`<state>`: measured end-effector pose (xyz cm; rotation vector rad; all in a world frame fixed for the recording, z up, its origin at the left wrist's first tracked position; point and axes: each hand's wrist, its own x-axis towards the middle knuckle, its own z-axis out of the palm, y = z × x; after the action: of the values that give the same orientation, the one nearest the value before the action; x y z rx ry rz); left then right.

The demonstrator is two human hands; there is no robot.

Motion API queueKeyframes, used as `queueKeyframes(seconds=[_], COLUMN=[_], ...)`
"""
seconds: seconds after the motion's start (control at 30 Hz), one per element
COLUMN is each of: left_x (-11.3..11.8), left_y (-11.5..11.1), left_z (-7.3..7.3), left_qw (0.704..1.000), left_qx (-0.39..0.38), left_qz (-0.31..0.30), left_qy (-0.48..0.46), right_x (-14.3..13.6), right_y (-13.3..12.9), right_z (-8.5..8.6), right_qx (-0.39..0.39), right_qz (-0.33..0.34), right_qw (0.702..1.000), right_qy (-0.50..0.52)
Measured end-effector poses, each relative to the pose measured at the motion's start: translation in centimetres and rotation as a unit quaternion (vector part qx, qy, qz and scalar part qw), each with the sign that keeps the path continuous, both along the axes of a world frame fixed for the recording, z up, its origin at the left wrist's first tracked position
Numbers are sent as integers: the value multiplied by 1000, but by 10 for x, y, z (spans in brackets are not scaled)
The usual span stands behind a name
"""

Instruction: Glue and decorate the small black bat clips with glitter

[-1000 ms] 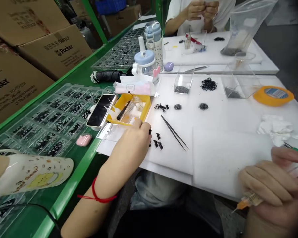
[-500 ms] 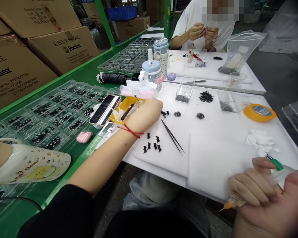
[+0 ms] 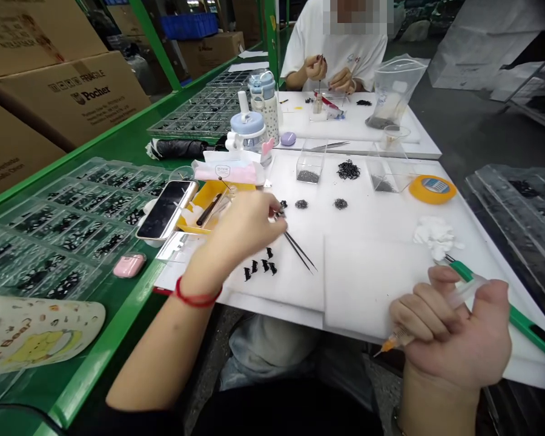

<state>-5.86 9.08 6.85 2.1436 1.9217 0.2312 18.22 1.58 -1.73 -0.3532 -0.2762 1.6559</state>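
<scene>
My left hand [image 3: 249, 221] is closed in a pinch over the small heap of black parts [image 3: 283, 204]. What its fingertips hold, if anything, I cannot make out. Right beside my thumb, black tweezers [image 3: 301, 251] lie on the white pad, pointing toward me. Several small black bat-shaped pieces [image 3: 266, 265] are spread below my left hand. My right hand [image 3: 449, 327] is wrapped round a clear dispensing syringe [image 3: 402, 337]; its orange needle tip points down and left, beyond the pad's front edge.
Parts trays [image 3: 72, 212] line the left side, with a phone [image 3: 167, 209] and yellow box [image 3: 200, 203] nearby. Clear cups [image 3: 309, 163] and an orange dispenser [image 3: 431, 189] stand farther back. A green-handled tool [image 3: 527, 324] lies at right. Opposite, a person [image 3: 336, 54] works.
My left hand has come away from the yellow box to the small black parts heap. The camera view has swung right. My right hand keeps hold of the syringe.
</scene>
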Motion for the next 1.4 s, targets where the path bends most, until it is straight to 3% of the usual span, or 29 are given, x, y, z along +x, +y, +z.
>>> queueKeyframes(seconds=[0.13,0.27,0.37,0.6,0.77,0.93,1.1,1.23,1.4], left_x=[45,73,75,62,57,43,43,54,56], left_y=[-49,-70,-70,-60,-61,-73,-81,-83,-80], left_z=[-11,-29,-31,-28,-33,-40,-48,-54,-56], left_qw=[992,992,992,956,943,946,960,966,964], left_qx=[-65,-67,-60,-23,-5,-20,-7,26,62], left_qz=[-78,-78,-102,-292,-333,-319,-227,-187,-192], left_qy=[-72,-68,-43,21,25,-44,-164,-174,-173], right_x=[0,1,1,2,2,2,0,-9,-17], right_y=[1,3,3,2,4,4,5,13,20], right_z=[-2,-1,-1,-1,0,5,25,37,35], right_qx=[-5,-6,-4,6,1,-21,-51,-88,-89], right_qz=[-13,-20,-20,-4,-12,-68,-160,-191,-193], right_qw=[1000,1000,1000,1000,1000,997,986,977,974], right_qy=[2,1,4,12,18,21,4,-40,-80])
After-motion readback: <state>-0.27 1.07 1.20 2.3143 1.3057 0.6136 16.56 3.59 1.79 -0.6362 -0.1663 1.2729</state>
